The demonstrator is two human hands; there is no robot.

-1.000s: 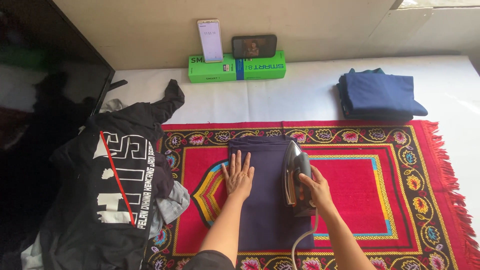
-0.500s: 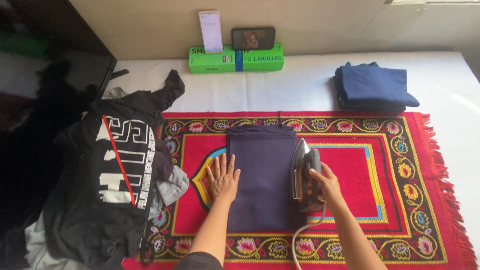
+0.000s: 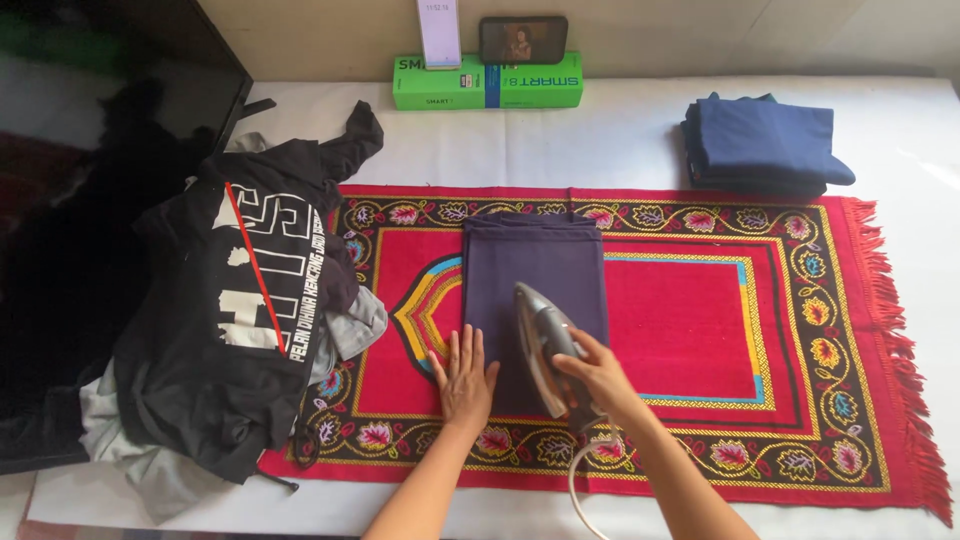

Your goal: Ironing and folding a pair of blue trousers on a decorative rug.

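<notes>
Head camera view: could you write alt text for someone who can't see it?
Seen from above, a person's right hand holds an iron on a folded dark purple cloth while the left hand lies flat at the cloth's edge, on a red patterned rug. A heap of black clothes lies to the left, folded blue clothes at the back right.

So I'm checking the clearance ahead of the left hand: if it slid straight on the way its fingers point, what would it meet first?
The left hand lies flat, fingers pointing up the folded purple cloth; beyond the cloth, probably the rug's flowered border.
</notes>
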